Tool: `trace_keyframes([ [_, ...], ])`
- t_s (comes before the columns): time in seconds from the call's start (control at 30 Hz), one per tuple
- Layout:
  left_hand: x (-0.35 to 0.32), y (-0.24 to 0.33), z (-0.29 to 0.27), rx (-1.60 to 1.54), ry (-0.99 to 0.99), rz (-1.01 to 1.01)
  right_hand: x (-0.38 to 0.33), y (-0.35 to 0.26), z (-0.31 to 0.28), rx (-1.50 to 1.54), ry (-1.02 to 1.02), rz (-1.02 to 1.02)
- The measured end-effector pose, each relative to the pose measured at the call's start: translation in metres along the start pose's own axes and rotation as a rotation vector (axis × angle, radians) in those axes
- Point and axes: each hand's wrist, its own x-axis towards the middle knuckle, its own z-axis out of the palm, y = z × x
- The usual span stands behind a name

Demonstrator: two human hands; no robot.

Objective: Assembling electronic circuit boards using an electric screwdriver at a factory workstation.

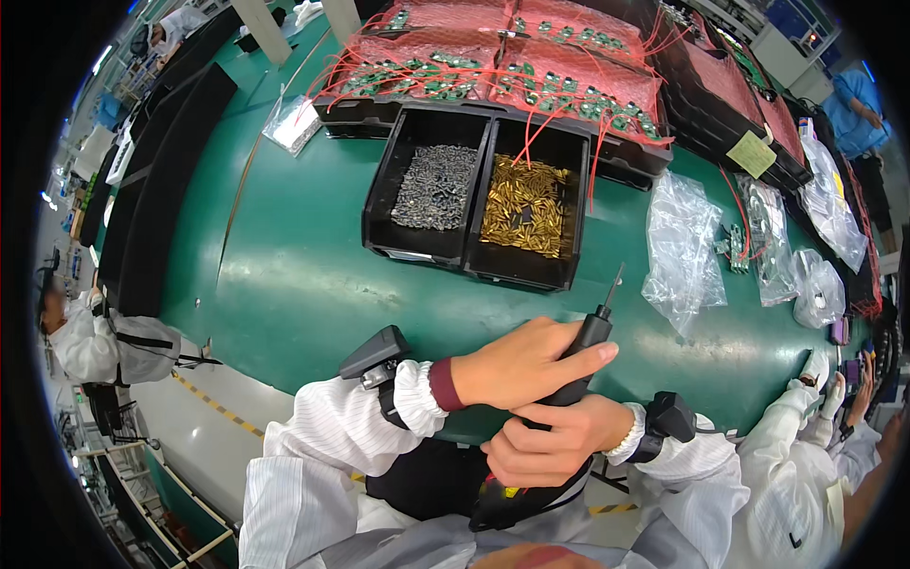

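Observation:
A black electric screwdriver [594,327] is held between my hands near the front edge of the table, its thin metal bit pointing up and away to the right. My left hand [517,362] wraps its body from above, with the thumb lying along the side. Lower down, my right hand [552,444] has its fingers curled around the handle end. A dark part with a yellow and red mark [512,492] shows below the right hand; whether it belongs to the screwdriver I cannot tell. Beyond the bit stands a black bin of brass-coloured pins [524,207].
Beside it is a black bin of small silver screws [434,187]. Behind, black trays [607,169] hold green circuit boards [436,81] with red wires on pink wrap. Clear plastic bags [681,248] lie right. People in white coats [787,465] work at both sides.

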Motion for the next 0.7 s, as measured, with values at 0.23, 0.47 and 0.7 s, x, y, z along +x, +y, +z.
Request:
trace_keyframes([
  [0.23,-0.003,-0.001,0.001,0.098,0.040,0.064,0.000,-0.002,0.002,0.041,-0.035,0.000],
  [0.47,0.002,0.001,0.003,0.044,0.053,0.093,0.000,0.002,-0.001,0.021,-0.024,0.021],
  [0.7,-0.005,-0.004,-0.001,0.070,0.074,0.095,0.005,0.000,0.004,0.025,0.010,0.022],
])
